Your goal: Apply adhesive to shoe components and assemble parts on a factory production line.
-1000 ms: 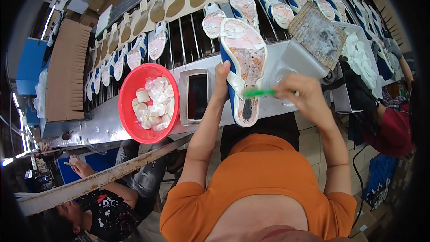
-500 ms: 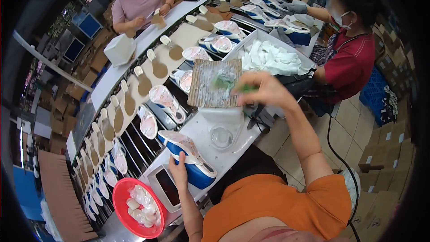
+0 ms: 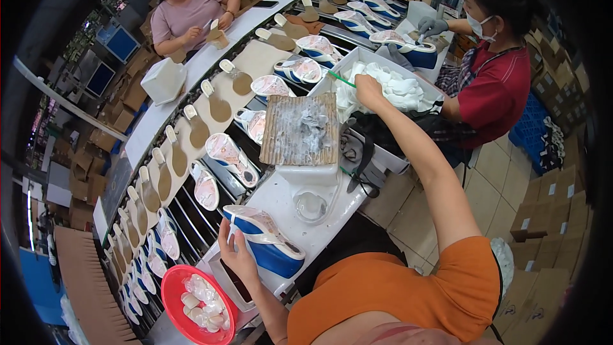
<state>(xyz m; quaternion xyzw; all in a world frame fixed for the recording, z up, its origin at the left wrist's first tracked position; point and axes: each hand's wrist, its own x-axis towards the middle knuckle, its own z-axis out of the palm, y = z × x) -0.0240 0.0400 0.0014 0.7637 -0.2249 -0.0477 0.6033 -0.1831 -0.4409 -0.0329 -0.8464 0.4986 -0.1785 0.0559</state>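
A blue-and-white wedge shoe (image 3: 271, 246) with a pale patterned upper stands on the white table in front of me. My left hand (image 3: 237, 257) is at its toe end, thumb against the blue side and fingers around the front. Stretched out to the far right, my right hand (image 3: 369, 91) grips a thin green stick-like handle (image 3: 341, 78) over a white bin heaped with white cloth-like pieces (image 3: 389, 83). What the handle ends in is not clear. A corrugated board (image 3: 299, 131) smeared with whitish paste lies between my hands, near a small clear dish (image 3: 311, 206).
A red bowl (image 3: 167, 294) with white wrapped pieces stands at the lower left. Rows of shoes (image 3: 230, 156) and insoles (image 3: 199, 129) line the roller conveyor. One co-worker (image 3: 504, 83) sits at the right, another (image 3: 195, 16) across the line. Cartons (image 3: 543, 217) are stacked at far right.
My right hand has moved from above the pasted board, up and away to the white bin, with the green handle. My left hand has shifted toward the shoe's toe.
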